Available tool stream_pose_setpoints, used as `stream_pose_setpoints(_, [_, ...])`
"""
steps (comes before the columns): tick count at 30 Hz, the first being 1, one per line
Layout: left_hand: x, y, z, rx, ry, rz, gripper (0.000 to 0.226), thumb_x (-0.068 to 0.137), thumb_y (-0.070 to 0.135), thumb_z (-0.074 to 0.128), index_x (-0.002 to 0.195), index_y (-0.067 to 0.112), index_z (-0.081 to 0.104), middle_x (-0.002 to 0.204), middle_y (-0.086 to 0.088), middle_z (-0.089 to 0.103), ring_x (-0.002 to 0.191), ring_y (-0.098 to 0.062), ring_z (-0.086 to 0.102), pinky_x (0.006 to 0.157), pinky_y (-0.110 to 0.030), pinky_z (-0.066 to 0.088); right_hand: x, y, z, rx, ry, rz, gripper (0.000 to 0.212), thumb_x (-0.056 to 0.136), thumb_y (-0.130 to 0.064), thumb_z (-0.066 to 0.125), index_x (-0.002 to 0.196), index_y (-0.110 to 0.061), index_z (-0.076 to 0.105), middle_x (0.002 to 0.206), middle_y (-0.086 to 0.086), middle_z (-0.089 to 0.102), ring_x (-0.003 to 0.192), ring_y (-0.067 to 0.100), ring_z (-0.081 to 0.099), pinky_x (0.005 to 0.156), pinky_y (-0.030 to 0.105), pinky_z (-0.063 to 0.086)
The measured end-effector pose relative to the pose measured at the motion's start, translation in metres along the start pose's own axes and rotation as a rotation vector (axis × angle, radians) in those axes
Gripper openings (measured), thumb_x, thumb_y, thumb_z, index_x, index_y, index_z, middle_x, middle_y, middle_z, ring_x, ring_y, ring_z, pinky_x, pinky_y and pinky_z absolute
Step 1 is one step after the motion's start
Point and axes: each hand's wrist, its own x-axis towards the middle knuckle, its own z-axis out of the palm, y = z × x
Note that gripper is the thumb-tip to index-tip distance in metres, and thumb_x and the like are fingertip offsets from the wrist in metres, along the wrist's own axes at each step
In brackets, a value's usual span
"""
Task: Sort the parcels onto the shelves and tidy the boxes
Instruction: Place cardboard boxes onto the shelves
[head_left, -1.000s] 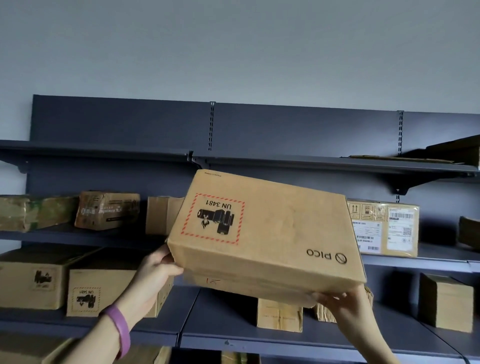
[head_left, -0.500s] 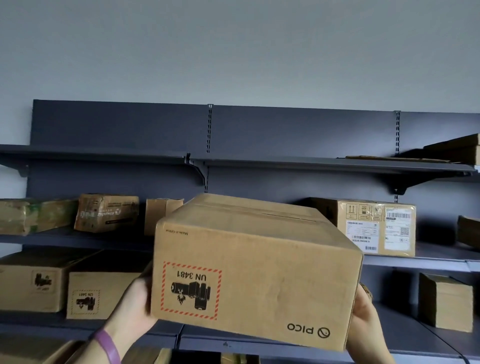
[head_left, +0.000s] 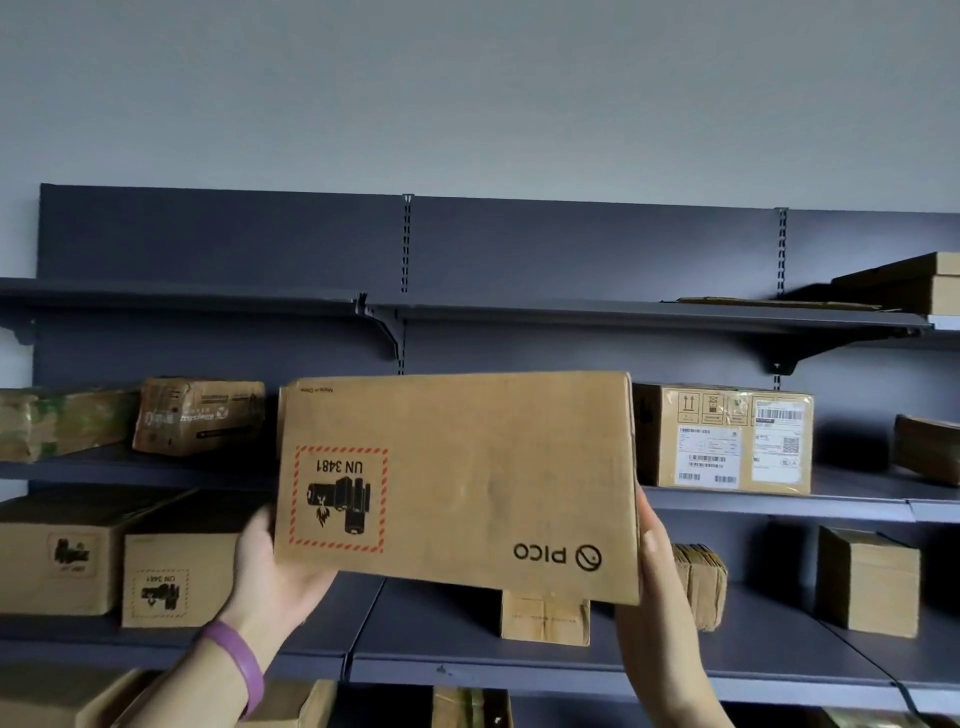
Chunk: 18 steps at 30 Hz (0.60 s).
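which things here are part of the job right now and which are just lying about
In the job: PICO box, held between left hand and right hand.
Lying about: labelled parcel, taped parcel, small plain box, all on shelves.

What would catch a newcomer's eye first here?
The cardboard box held up mid-frame, its PICO logo and red-bordered UN 3481 label upside down. The left hand, with a purple wristband, grips its lower left corner; the right hand lies against its right side. Behind, a labelled parcel sits on the middle shelf.
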Motion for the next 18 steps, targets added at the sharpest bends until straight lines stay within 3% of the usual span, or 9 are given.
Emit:
stream_pose_setpoints(2, [0.003,-0.001,0.0,-0.011,0.075,-0.024,0.032,0.098,0.029,0.028,0.084,0.019,0.055,0.083,-0.011,0.058,0.078,-0.024,0.055,0.073,-0.04,0.044,-0.009,-0.006,0.005,-0.086,-0.052,-0.07,0.076,0.077,-0.064,0.057,0.146,-0.05,0.029,0.155,-0.022,0.03,0.146,0.009,0.027,0.117,0.056,0.024])
stream_pose_setpoints(4, [0.009,-0.005,-0.005,-0.017,0.184,-0.07,0.028,0.098,0.029,0.028,0.085,0.019,0.051,0.085,-0.011,0.056,0.079,-0.024,0.054,0.073,-0.04,0.046,-0.016,-0.011,0.016,-0.193,-0.083,-0.176,0.089,0.073,-0.063,0.063,0.149,-0.045,0.021,0.159,-0.023,0.019,0.149,0.006,0.015,0.12,0.052,0.018])
stream_pose_setpoints(7, [0.01,-0.006,-0.005,0.004,0.192,-0.144,0.029,0.098,0.031,0.028,0.088,0.018,0.051,0.084,-0.013,0.059,0.079,-0.026,0.057,0.071,-0.042,0.051,-0.024,-0.011,0.024,-0.331,-0.079,-0.266,0.102,0.069,-0.074,0.066,0.151,-0.04,0.015,0.161,-0.024,0.01,0.149,0.003,0.006,0.121,0.05,0.015])
stream_pose_setpoints(11, [0.01,-0.008,-0.005,0.006,0.107,-0.096,0.028,0.1,0.025,0.028,0.092,0.018,0.054,0.088,-0.012,0.06,0.083,-0.024,0.058,0.071,-0.039,0.053,-0.02,-0.008,0.015,-0.346,-0.031,-0.31,0.084,0.074,-0.07,0.064,0.146,-0.049,0.027,0.158,-0.028,0.018,0.147,-0.001,0.014,0.121,0.036,0.023])
stream_pose_setpoints(13, [0.009,-0.007,0.001,0.028,0.04,-0.018,0.028,0.101,0.019,0.031,0.089,0.018,0.056,0.086,-0.011,0.06,0.081,-0.023,0.057,0.069,-0.037,0.05,-0.014,-0.004,0.007,-0.279,0.039,-0.245,0.066,0.081,-0.065,0.061,0.14,-0.057,0.034,0.154,-0.029,0.029,0.146,0.005,0.025,0.117,0.043,0.032])
stream_pose_setpoints(16, [0.006,-0.009,0.007,0.049,-0.103,0.069,0.04,0.102,0.019,0.033,0.081,0.02,0.067,0.079,-0.009,0.068,0.071,-0.021,0.066,0.06,-0.034,0.055,0.0,0.009,-0.003,0.05,0.142,-0.026,0.056,0.083,-0.043,0.06,0.138,-0.047,0.046,0.136,-0.01,0.057,0.12,0.025,0.059,0.089,0.055,0.054])
stream_pose_setpoints(18, [0.002,-0.007,0.011,0.122,-0.201,0.113,0.041,0.102,0.018,0.036,0.084,0.02,0.073,0.082,-0.011,0.072,0.073,-0.023,0.069,0.059,-0.034,0.057,0.009,0.01,-0.009,0.188,0.229,0.009,0.048,0.088,-0.034,0.056,0.135,-0.027,0.052,0.116,0.005,0.062,0.089,0.018,0.067,0.066,0.041,0.06])
